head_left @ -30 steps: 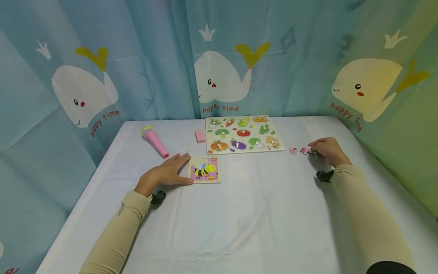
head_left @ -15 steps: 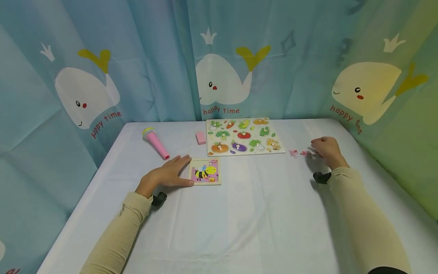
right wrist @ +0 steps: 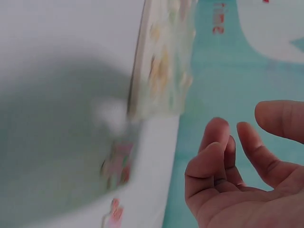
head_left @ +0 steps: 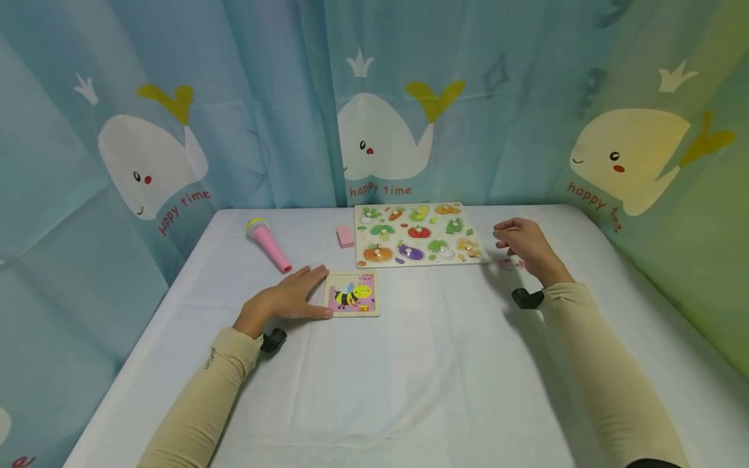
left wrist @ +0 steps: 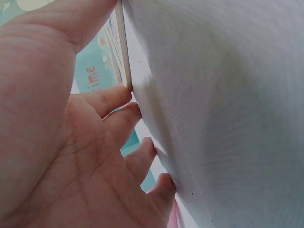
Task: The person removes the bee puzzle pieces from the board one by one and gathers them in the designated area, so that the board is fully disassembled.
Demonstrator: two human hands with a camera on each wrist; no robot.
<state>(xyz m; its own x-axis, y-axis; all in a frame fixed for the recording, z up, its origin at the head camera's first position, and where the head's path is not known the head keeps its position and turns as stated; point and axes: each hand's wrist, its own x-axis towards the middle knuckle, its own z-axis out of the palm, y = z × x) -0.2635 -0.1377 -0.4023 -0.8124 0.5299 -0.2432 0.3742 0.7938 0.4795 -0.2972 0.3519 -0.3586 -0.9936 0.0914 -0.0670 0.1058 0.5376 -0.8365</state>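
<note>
On the table lies a small wooden-framed bee jigsaw puzzle (head_left: 352, 295), pink behind a yellow and black bee. My left hand (head_left: 285, 299) rests at its left side, fingers spread, the thumb at the lower left corner and the index finger near the upper left one. The left wrist view shows the fingertips against the frame's edge (left wrist: 124, 61) and the cloth. My right hand (head_left: 526, 247) is raised over the table, fingers loosely bent, nothing between them. Below it lie small pink jigsaw pieces (right wrist: 117, 164), partly covered by the hand in the head view.
A vegetable peg puzzle board (head_left: 393, 236) lies at the back middle, its right end beside the right hand. Left of it is a pink block (head_left: 345, 236), then a pink toy microphone (head_left: 270, 247). A whale-print curtain (head_left: 263, 130) hangs behind the white table.
My right hand has lifted off the pink pieces and moved left, towards the vegetable board's right end. My left hand has stayed at the bee puzzle. The head view has shifted slightly.
</note>
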